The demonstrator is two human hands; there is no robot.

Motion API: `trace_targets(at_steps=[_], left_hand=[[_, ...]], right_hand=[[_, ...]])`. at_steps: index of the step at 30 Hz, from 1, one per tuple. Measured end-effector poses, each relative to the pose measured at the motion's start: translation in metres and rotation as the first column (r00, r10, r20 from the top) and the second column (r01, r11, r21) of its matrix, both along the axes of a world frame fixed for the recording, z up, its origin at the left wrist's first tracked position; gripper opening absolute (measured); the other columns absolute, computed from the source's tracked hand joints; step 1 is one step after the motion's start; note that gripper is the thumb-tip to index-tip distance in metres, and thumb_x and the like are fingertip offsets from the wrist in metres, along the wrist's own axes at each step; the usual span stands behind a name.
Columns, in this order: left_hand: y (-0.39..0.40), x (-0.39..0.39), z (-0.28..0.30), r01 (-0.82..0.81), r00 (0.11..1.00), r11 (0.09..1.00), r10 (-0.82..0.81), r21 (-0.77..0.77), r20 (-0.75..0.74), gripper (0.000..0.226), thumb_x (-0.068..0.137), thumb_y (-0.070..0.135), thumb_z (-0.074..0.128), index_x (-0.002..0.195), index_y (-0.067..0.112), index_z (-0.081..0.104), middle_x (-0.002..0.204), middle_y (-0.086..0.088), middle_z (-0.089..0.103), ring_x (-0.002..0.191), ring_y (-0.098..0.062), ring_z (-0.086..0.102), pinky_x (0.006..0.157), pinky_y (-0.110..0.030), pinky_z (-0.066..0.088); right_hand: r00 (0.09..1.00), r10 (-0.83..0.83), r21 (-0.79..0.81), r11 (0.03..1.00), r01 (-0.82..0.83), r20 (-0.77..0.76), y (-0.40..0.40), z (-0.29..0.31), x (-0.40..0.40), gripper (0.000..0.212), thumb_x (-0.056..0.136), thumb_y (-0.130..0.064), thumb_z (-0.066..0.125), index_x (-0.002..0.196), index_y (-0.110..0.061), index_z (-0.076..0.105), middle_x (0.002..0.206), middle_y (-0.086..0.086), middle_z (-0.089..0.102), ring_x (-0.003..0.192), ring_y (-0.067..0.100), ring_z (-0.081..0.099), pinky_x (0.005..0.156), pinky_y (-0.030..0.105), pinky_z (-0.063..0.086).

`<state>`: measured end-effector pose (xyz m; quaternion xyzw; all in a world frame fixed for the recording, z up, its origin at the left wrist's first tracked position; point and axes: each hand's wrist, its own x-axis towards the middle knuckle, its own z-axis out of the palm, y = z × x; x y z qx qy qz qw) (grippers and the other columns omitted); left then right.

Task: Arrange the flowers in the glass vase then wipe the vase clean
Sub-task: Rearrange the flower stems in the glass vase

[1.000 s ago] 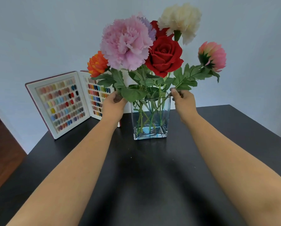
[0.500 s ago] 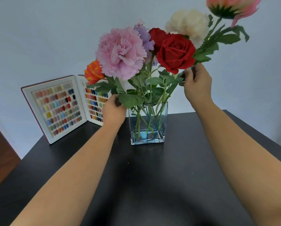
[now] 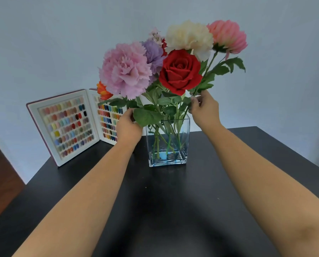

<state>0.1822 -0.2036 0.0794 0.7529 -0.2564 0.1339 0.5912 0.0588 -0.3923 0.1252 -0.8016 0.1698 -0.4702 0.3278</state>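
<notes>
We see a square clear glass vase (image 3: 168, 143) standing on the black desk (image 3: 173, 210), holding a bunch of flowers that includes a large pink carnation (image 3: 125, 71), a red rose (image 3: 180, 71) and a cream bloom (image 3: 189, 37). Our left hand (image 3: 128, 126) is beside the vase's left rim, fingers closed on a leafy stem, while our right hand (image 3: 204, 108), above the right rim, pinches the stem of the salmon-pink dahlia (image 3: 228, 36). An open white swatch case of coloured nail tips (image 3: 67, 125) stands behind, to the left.
</notes>
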Motion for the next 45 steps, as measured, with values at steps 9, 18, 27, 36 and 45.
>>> trace_targets(at_steps=[9,18,27,36,45], left_hand=[[0.004,0.010,-0.002,0.076,0.995,0.997,-0.076,-0.001,-0.069,0.029,0.087,0.007,0.058,0.109,0.020,0.071,0.094,0.006,0.073,0.092,-0.016,0.067,0.083,-0.040,0.058],[0.025,0.001,-0.020,0.106,0.994,0.994,-0.105,0.023,-0.036,0.015,0.091,0.028,0.063,0.103,0.026,0.072,0.090,0.009,0.069,0.066,-0.008,0.056,0.064,-0.028,0.045],[0.029,-0.056,-0.073,0.133,0.991,0.985,-0.134,0.110,0.003,0.013,0.090,0.026,0.067,0.096,0.037,0.063,0.094,0.013,0.062,0.086,0.003,0.057,0.070,-0.002,0.041],[-0.003,-0.089,-0.079,0.275,0.959,0.946,-0.283,0.169,0.022,0.016,0.090,0.024,0.065,0.091,0.040,0.062,0.091,0.016,0.061,0.087,0.003,0.055,0.074,-0.004,0.041],[-0.066,-0.134,-0.078,0.507,0.857,0.832,-0.513,0.225,-0.035,0.011,0.091,0.026,0.063,0.096,0.036,0.065,0.096,0.015,0.063,0.084,0.005,0.057,0.071,-0.010,0.041]], right_hand=[[0.989,0.089,0.191,0.979,-0.065,-0.121,-0.009,0.004,0.011,0.011,0.091,-0.015,0.050,0.084,-0.018,0.057,0.078,-0.003,0.073,0.068,0.016,0.059,0.061,0.027,0.046],[0.986,0.118,0.284,0.956,-0.080,-0.117,-0.011,-0.036,-0.007,0.029,0.093,-0.029,0.054,0.115,-0.017,0.069,0.107,-0.003,0.070,0.099,0.013,0.060,0.094,0.032,0.047],[0.979,0.139,0.339,0.937,-0.082,-0.146,-0.001,-0.065,-0.029,0.033,0.094,-0.022,0.051,0.123,-0.022,0.065,0.121,-0.004,0.065,0.110,0.010,0.057,0.096,0.026,0.043],[0.972,0.119,0.312,0.949,-0.050,-0.205,-0.003,-0.078,-0.062,0.035,0.091,-0.017,0.051,0.123,-0.025,0.064,0.113,-0.008,0.067,0.106,0.007,0.061,0.092,0.021,0.046],[0.967,-0.032,0.271,0.957,0.102,-0.254,-0.029,-0.082,-0.127,0.035,0.091,-0.018,0.049,0.119,-0.032,0.064,0.103,-0.017,0.065,0.092,-0.005,0.058,0.066,0.007,0.040]])
